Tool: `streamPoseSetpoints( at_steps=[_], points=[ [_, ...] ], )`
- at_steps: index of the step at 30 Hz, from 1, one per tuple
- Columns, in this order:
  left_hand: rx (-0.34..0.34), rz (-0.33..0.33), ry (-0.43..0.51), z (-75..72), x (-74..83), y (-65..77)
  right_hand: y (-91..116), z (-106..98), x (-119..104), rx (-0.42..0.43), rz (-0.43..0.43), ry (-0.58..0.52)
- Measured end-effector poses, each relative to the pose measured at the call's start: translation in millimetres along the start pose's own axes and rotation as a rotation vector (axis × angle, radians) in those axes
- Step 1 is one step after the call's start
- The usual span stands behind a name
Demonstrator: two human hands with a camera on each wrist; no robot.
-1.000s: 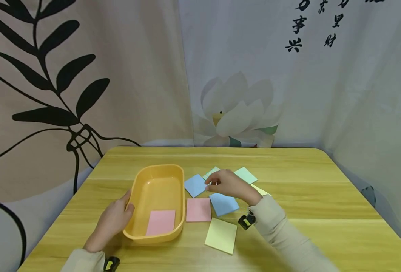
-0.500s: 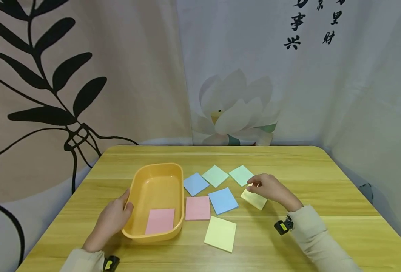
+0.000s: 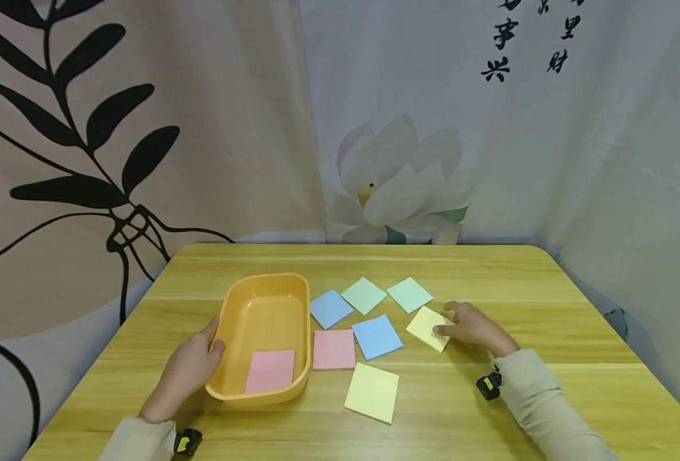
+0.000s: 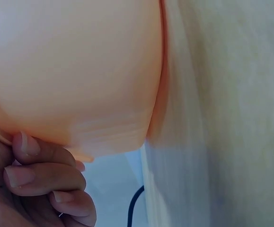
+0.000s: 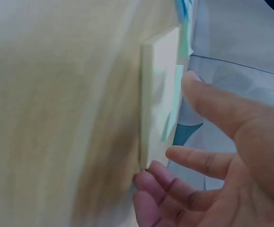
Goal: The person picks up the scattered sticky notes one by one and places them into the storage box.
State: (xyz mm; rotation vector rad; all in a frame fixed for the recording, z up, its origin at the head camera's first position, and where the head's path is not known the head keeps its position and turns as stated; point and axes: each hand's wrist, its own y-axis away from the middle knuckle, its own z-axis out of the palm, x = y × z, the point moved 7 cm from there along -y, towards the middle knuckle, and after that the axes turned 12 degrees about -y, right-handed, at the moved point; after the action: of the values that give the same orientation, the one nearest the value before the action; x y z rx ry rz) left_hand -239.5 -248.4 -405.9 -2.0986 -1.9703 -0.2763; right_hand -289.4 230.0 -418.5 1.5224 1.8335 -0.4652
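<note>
In the head view my left hand grips the left side of a yellow-orange plastic tray. Its fingers curl at the tray's rim in the left wrist view. Inside the tray lies a pink sticky note pad. At the right, my right hand is over the right edge of a small yellow sticky note pad, thumb overlapping it. The right wrist view has this yellow pad flat on the table, with thumb and fingers spread apart around its edge.
Between tray and right hand lie a blue pad, another blue pad, a pink pad, two green pads and a larger yellow pad. A printed curtain hangs behind the wooden table.
My right hand has moved right, from over the blue and green pads to the small yellow pad, and lowered its fingers beside it. The left hand stays on the tray.
</note>
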Motion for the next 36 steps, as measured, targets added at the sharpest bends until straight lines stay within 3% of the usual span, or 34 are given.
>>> streamPoseSetpoints(
  at_steps=[7,14,26,36],
  points=[
    [0.006,0.006,0.000,-2.4,0.0,-0.8,-2,5,2,0.009,-0.014,-0.028],
    [0.003,-0.003,-0.008,-4.0,1.2,-1.6,-7,4,5,-0.017,0.014,0.014],
    [0.001,-0.005,0.005,-3.6,1.4,0.0,-13,5,14,-0.082,0.071,-0.111],
    [0.000,-0.005,0.003,-1.5,0.9,-0.1,-10,3,20,-0.066,0.107,-0.169]
  ],
)
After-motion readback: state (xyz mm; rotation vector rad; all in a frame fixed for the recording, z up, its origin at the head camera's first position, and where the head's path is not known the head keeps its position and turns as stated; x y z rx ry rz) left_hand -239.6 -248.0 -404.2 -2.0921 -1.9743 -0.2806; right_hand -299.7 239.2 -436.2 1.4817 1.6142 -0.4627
